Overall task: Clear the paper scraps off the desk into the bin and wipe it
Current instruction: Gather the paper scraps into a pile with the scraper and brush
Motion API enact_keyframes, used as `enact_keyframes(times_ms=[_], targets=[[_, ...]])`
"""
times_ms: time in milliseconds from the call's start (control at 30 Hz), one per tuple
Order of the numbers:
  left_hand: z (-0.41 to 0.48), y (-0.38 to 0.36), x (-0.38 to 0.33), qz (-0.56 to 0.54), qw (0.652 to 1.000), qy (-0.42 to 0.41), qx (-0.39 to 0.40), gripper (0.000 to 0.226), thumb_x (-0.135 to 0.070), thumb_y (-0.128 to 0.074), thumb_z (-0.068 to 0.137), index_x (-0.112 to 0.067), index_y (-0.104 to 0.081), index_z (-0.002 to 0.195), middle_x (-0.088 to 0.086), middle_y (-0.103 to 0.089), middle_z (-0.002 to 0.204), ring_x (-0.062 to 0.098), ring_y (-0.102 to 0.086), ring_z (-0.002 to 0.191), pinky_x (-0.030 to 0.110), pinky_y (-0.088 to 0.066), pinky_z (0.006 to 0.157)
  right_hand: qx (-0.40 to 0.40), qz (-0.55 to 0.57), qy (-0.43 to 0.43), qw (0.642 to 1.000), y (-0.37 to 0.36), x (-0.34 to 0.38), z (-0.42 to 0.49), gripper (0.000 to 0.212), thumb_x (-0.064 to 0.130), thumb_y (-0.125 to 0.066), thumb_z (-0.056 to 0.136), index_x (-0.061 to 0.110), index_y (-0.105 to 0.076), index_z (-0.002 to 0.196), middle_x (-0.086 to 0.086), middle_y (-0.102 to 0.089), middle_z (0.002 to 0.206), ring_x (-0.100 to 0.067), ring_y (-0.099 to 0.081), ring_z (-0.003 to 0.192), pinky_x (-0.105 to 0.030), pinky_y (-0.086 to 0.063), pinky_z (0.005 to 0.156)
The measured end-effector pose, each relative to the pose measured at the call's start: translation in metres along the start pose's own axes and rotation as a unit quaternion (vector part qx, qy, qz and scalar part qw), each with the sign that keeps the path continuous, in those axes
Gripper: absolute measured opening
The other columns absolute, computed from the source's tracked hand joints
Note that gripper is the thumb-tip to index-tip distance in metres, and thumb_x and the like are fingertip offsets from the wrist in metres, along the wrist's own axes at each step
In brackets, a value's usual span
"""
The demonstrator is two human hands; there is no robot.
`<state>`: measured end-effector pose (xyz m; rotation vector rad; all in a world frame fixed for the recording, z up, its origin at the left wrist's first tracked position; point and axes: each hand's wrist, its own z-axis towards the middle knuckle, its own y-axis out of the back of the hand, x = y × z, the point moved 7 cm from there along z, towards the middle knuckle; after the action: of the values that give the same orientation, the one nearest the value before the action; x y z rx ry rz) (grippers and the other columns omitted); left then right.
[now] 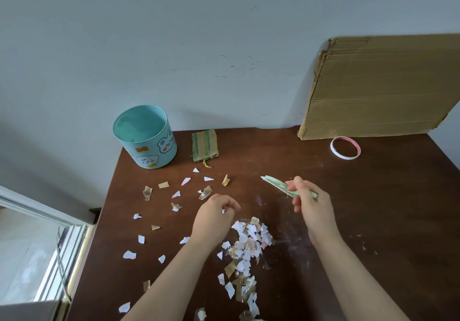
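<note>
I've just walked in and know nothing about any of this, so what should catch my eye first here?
First, the torn paper scraps littered across the brown desk, thickest in a heap between the two forearms. Next, the blue bin with cartoon animals, standing at the desk's back left corner. Just beyond the heap, the right hand grips a pale green tool.

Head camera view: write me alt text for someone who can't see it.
Over a brown desk strewn with torn paper scraps, the right hand grips a pale green strip and the left hand curls among them. A blue bin, folded cloth and tape roll sit behind.
</note>
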<state>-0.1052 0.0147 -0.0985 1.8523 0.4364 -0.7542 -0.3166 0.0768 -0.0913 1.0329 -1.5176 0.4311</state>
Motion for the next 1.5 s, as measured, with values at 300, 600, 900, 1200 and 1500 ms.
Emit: enact_keyframes(times_ms=[300,600,900,1200,1500], targets=[[0.009,-0.002,0.011,-0.058,0.997,0.043,0.005,0.027,-0.019,-0.041,0.087,-0.017,-0.061,0.069,-0.010,-0.054,0.070,0.007,-0.047,0.053,0.017,-0.032,0.049,0.027,-0.007,-0.001,1.000,-0.018,-0.003,0.007,0.029,0.039,-0.052,0.092,0.025,-0.069,0.074,-0.004,-0.066,0.074,-0.010,-0.053,0.058,-0.023,-0.046,0.061],[0.013,-0.004,0.017,-0.027,0.999,0.029,0.005,0.027,-0.020,-0.046,0.095,-0.025,-0.066,0.077,-0.011,-0.061,0.094,0.004,-0.056,0.076,0.010,-0.036,0.061,0.055,-0.024,0.042,0.997,-0.023,0.002,0.010,0.014,0.023,-0.057,0.091,0.025,-0.065,0.080,0.007,-0.057,0.054,0.001,-0.050,0.044,-0.008,-0.041,0.046],[0.012,0.000,0.021,-0.004,0.999,0.026,-0.022,0.018,-0.033,-0.055,0.091,-0.026,-0.070,0.083,-0.017,-0.058,0.088,0.003,-0.054,0.069,0.010,-0.032,0.054,0.066,-0.044,0.060,0.995,-0.029,0.011,0.016,0.015,0.022,-0.055,0.093,0.028,-0.062,0.082,0.002,-0.060,0.061,0.002,-0.054,0.046,-0.008,-0.042,0.045],[0.008,-0.004,0.021,-0.029,0.999,0.031,0.001,0.026,-0.012,-0.059,0.085,-0.030,-0.066,0.103,-0.019,-0.064,0.094,0.001,-0.058,0.086,0.006,-0.041,0.068,0.072,-0.058,0.062,0.994,-0.032,0.009,0.018,0.010,0.020,-0.055,0.093,0.021,-0.064,0.090,0.005,-0.059,0.068,0.005,-0.054,0.048,-0.008,-0.042,0.046],[0.006,-0.006,0.013,-0.141,0.989,0.047,0.003,0.013,-0.028,-0.058,0.090,-0.034,-0.070,0.088,-0.021,-0.064,0.077,-0.007,-0.054,0.057,0.004,-0.036,0.051,0.147,-0.149,0.203,0.957,-0.046,0.029,0.005,0.015,0.011,-0.052,0.093,0.018,-0.063,0.085,0.011,-0.058,0.104,0.001,-0.053,0.097,-0.003,-0.037,0.080]])
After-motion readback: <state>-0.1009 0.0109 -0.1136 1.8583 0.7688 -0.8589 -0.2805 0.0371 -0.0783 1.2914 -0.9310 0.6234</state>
